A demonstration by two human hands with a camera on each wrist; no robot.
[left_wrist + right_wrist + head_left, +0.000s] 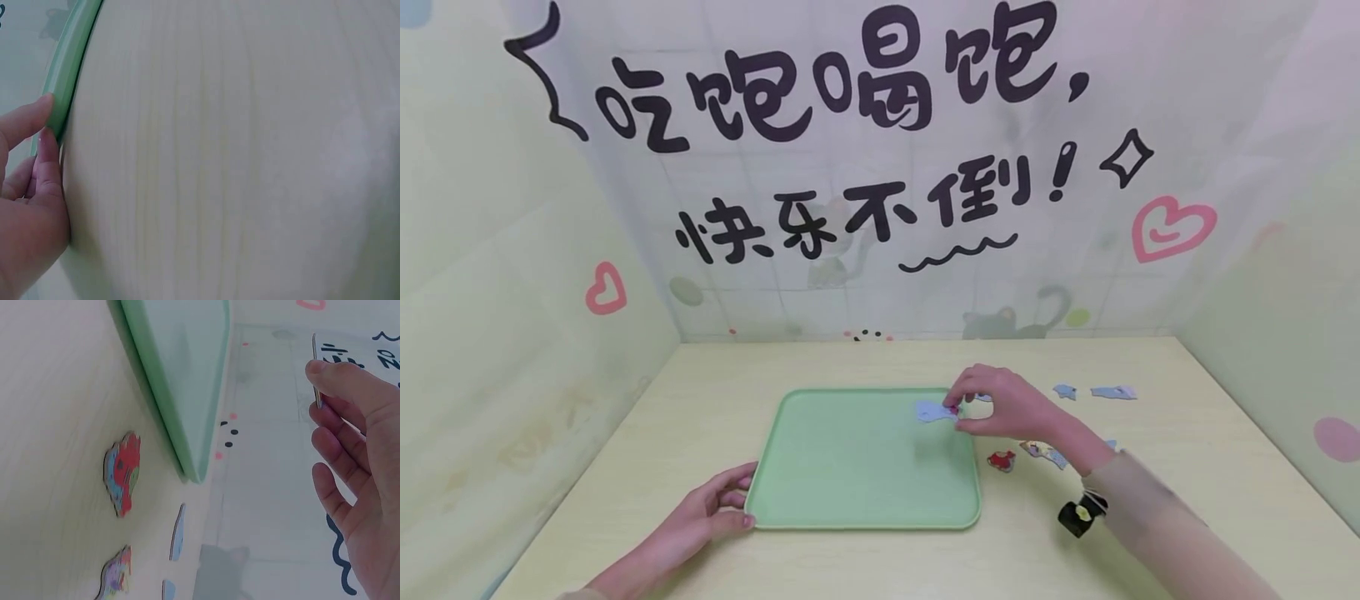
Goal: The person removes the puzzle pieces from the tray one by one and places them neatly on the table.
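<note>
A light green rectangular tray (850, 467) lies on the table. At its near left corner, my left hand (700, 512) holds the rim between thumb and fingers; the left wrist view shows them against the green edge (65, 75). Over the tray's far right part, my right hand (1015, 406) pinches a pale blue puzzle piece (931, 411) with a small red patch. That piece is raised above the tray and casts a shadow on it. The right wrist view shows it edge-on as a thin flat piece (314, 347) between thumb and fingers.
Right of the tray lie a red puzzle piece (1002, 461), a multicoloured piece (1045, 452) and blue pieces (1065, 391) farther back; some are partly behind the right arm. A black device (1078, 517) hangs at the right wrist. Printed walls (880, 300) enclose the table's back and sides.
</note>
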